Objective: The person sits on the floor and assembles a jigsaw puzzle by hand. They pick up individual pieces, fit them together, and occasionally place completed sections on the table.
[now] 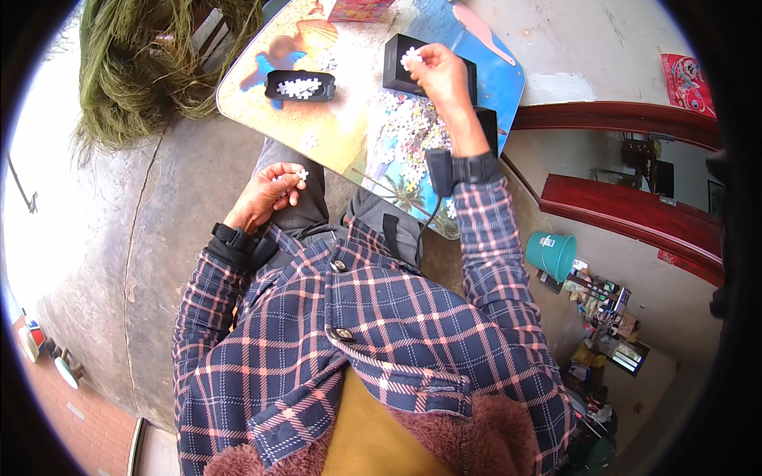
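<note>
Above the left edge of a black box (394, 73), my right hand (444, 75) pinches a white jigsaw piece (411, 57). My left hand (268, 194) is closed over my left thigh, with a small white jigsaw piece (303, 174) at its fingertips. A heap of loose jigsaw pieces (409, 127), white and multicoloured, lies on the beach-printed table (349, 103) below the box. To the left stands a small black tray (329, 94) holding several white pieces. A few more pieces lie near that tray and by the table's near edge.
A pink paddle-shaped object (482, 33) rests at the table's far right. Red printed packaging (359, 9) lies at the far edge. Green stringy fibres (119, 95) hang at the upper left. A teal bucket (551, 255) stands on the right, near assorted clutter (607, 309).
</note>
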Available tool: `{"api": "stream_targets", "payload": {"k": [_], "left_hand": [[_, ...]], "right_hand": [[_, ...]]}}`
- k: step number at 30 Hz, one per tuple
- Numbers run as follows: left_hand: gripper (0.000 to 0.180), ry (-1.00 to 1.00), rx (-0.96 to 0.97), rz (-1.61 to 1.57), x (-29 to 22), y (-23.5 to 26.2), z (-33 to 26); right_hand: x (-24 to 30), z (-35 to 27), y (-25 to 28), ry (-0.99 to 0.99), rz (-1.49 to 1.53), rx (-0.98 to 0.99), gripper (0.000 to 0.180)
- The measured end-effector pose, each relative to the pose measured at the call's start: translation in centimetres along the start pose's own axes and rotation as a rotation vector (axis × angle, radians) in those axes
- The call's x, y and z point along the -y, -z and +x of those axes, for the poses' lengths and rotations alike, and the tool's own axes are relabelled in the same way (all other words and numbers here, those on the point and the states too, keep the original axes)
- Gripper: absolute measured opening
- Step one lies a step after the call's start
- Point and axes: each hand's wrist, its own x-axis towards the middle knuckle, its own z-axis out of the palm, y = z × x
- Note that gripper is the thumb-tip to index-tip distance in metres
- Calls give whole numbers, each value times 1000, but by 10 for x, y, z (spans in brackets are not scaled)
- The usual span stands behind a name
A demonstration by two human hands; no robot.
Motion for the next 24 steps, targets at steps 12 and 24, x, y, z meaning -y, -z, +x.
{"api": "stream_targets", "payload": {"k": [12,24], "left_hand": [[17,5,10,8,1,1,-1],[14,-15,5,-1,0,-2,-3]], "right_hand": [[-6,-28,-15,-25,-69,56,12],[10,-111,-129,289,-592,277,20]]}}
